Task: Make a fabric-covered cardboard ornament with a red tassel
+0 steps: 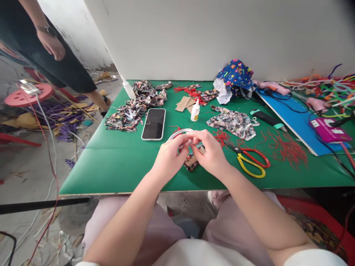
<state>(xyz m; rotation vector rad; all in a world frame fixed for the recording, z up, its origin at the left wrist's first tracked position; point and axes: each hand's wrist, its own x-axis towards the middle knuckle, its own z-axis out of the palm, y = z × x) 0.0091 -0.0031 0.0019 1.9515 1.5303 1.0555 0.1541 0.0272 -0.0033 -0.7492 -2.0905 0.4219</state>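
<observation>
Both hands meet over the front middle of the green table (111,166), fingertips pinched together. My left hand (173,149) is closed on a thin white strip (180,132), which curves up in a loop behind the fingers. My right hand (208,149) is closed at the same spot, its thumb and fingers pressed on the strip's end; the exact grip is partly hidden. Below the hands lies a piece of brown card edged with dark floral cloth (191,162), partly covered by the right hand. Scissors (251,159) with red and yellow handles lie right of my right hand.
Behind the hands are a phone (154,124), a small glue bottle (195,111), card pieces (184,103) and floral cloth scraps (233,122). Red threads (291,147), a cutter (267,119) and a blue board (288,118) lie right. A person (52,44) stands left.
</observation>
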